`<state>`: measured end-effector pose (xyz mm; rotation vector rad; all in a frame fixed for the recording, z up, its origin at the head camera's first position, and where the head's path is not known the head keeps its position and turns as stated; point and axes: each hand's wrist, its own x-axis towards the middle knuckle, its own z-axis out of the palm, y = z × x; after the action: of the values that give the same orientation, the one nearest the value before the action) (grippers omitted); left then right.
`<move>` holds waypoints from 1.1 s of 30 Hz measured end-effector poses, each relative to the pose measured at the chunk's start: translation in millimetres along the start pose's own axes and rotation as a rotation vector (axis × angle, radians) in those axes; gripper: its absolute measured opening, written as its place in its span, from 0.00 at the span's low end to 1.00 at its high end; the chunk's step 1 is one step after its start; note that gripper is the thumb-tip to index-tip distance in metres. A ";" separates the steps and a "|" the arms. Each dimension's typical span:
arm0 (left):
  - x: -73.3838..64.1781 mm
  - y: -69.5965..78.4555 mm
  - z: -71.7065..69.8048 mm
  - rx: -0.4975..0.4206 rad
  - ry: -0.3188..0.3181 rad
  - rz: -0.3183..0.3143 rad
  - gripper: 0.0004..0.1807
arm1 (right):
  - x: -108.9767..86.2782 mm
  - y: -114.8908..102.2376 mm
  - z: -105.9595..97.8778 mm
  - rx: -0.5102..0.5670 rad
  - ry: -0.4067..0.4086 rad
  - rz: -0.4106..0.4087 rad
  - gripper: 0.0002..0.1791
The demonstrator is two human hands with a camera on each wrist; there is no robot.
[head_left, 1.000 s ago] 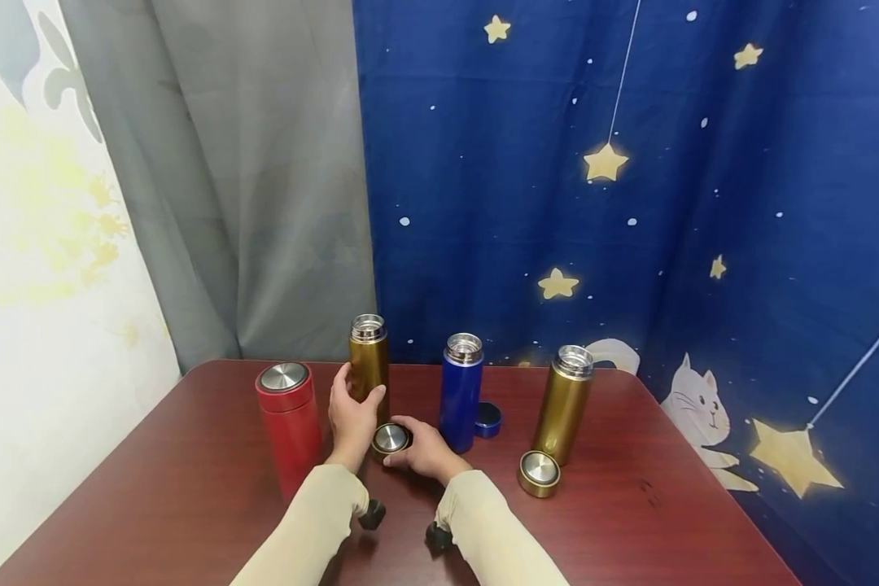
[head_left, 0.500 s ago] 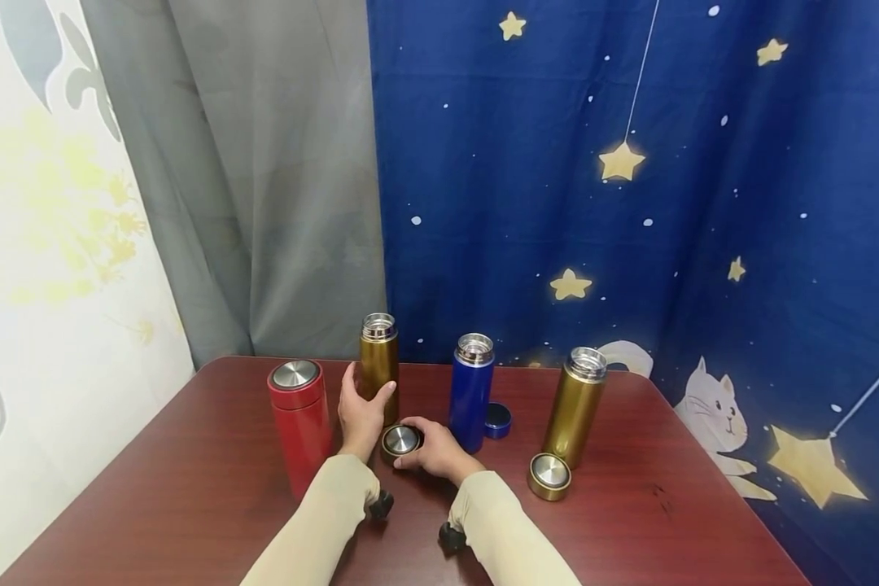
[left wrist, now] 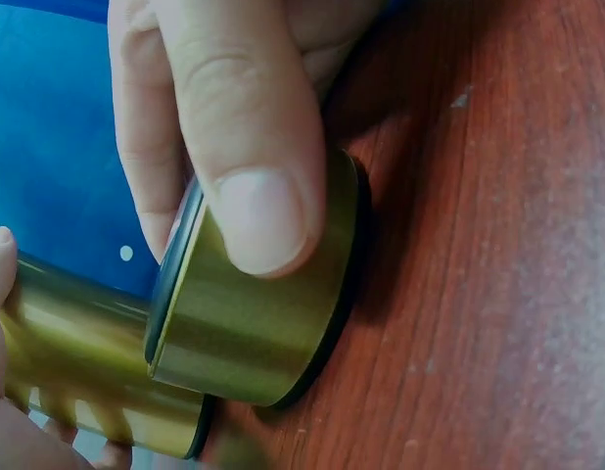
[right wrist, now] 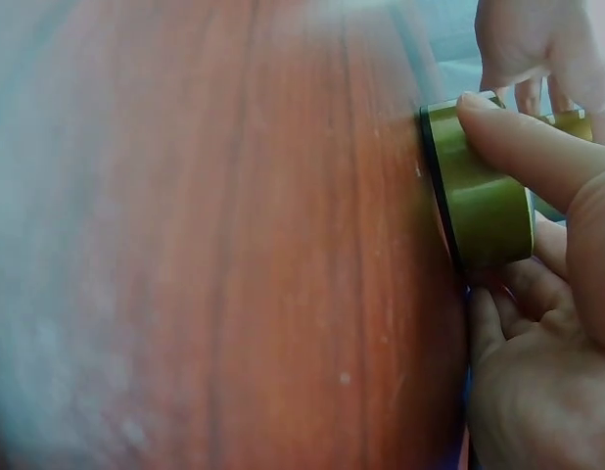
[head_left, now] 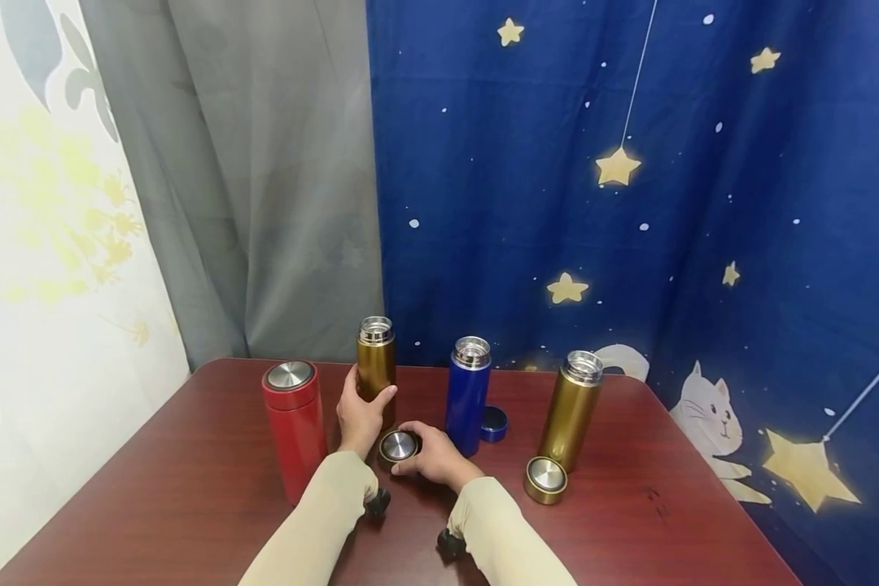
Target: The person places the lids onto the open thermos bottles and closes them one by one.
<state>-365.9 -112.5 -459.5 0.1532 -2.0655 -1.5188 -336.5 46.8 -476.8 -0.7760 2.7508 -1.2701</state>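
Note:
My left hand holds a gold thermos bottle around its lower body. This bottle stands upright without its lid, its steel mouth showing. Just in front of its base, my right hand pinches a gold lid with a steel disc on top. In the left wrist view the right thumb presses on the lid's side. The lid's dark lower rim is at or very near the tabletop; whether it touches, I cannot tell. The right wrist view shows the same lid between thumb and fingers.
A red thermos with its lid on stands at the left. An uncapped blue thermos has its blue lid behind it. Further right are another uncapped gold thermos and its lid. Curtains hang beyond the table.
The head view has shifted slightly, moving everything a little to the right in the picture. Both hands keep their hold on the gold thermos bottle and the lid.

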 end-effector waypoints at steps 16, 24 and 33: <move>-12.5 0.1 -7.8 0.015 0.006 0.017 0.44 | -4.2 -0.8 0.7 0.167 0.033 0.038 0.32; -18.1 1.6 -11.3 0.017 0.016 0.010 0.45 | -4.6 0.1 -0.5 0.167 0.074 0.019 0.33; -25.2 4.2 -14.4 0.006 0.025 0.037 0.45 | -5.0 -1.6 -2.8 0.220 0.120 0.007 0.35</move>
<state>-336.7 -112.9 -462.2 0.1344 -2.0430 -1.4809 -332.1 50.2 -474.7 -0.6929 2.6342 -1.6333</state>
